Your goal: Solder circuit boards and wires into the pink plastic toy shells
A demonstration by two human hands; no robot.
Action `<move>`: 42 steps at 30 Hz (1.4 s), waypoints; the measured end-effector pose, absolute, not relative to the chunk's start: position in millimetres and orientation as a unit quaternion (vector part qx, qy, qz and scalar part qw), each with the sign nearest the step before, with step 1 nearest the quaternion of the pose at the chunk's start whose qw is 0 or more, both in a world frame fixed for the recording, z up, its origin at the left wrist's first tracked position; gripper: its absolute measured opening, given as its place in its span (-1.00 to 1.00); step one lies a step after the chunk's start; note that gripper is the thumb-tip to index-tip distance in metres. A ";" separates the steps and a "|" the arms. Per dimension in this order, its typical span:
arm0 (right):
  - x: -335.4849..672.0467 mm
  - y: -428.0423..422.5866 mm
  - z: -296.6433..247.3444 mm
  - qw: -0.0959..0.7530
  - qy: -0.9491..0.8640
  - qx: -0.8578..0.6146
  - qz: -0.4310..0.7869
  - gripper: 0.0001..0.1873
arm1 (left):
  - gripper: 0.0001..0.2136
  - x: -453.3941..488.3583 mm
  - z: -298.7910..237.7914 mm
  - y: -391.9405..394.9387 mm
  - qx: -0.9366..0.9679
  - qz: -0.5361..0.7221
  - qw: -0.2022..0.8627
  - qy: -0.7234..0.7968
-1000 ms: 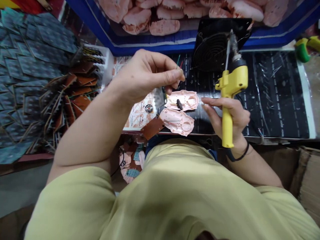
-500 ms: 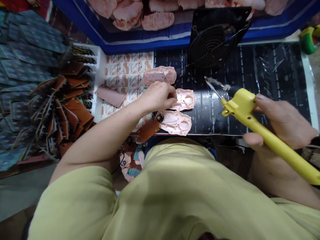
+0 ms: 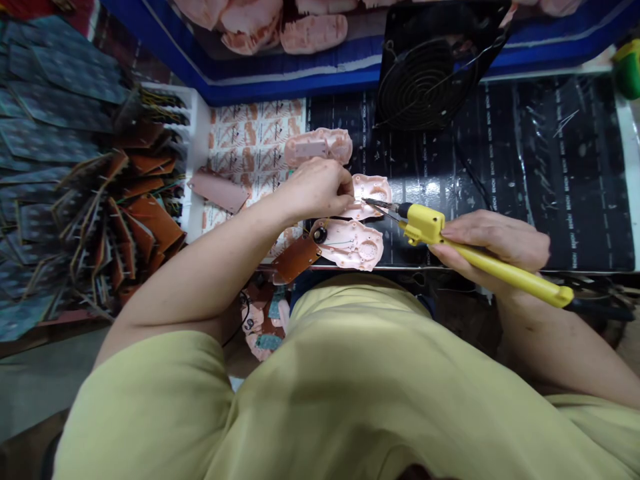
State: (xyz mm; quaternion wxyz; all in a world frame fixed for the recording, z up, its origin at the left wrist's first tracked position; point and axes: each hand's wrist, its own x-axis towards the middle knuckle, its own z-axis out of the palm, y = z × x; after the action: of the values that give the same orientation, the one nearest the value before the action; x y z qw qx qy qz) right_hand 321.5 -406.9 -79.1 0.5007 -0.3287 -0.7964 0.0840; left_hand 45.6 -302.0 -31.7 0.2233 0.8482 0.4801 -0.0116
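In my right hand [image 3: 500,243] is a yellow soldering iron [image 3: 425,223], its tip pointing left over the middle pink plastic shell [image 3: 377,189]. My left hand [image 3: 323,189] lies across the left part of that shell, thumb and fingers pinched at its inside; what they hold is too small to make out. The iron's tip is close to those fingertips. Nearer me lies another pink shell [image 3: 357,243] with a round black part, and a brown circuit board [image 3: 297,259] beside it. Beyond my left hand sits a third shell [image 3: 340,145] with a pale rectangular piece in it.
A black fan [image 3: 425,87] stands at the back against a blue crate [image 3: 280,85] of pink shells. On the left are stacked circuit boards [image 3: 155,227] by a white foam tray [image 3: 200,127]. A loose pinkish-brown panel [image 3: 220,190] lies on the patterned sheet.
My right hand has brought the soldering iron left and in, from the right side to the middle shell. My left hand has stayed nearly in place.
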 end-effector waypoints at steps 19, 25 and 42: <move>336.1 -405.0 -70.6 0.481 -0.790 -0.378 0.038 -0.37 | -0.89 51.2 -28.9 -306.2 0.835 -0.012 0.237 0.497; 341.8 -402.3 -79.0 0.483 -0.783 -0.391 0.032 -0.28 | -0.79 44.7 -34.2 -313.2 0.838 0.039 0.216 0.499; 343.2 -379.8 -88.4 0.502 -0.778 -0.342 0.162 -0.76 | -0.82 47.4 -50.1 -312.7 0.816 0.073 0.223 0.529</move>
State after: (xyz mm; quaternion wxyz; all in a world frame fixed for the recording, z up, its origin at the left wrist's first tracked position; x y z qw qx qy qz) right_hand 343.2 -379.8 -88.4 0.5023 -0.3419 -0.7775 0.1618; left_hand 47.4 -312.7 -50.1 0.2226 0.8156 0.5292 0.0726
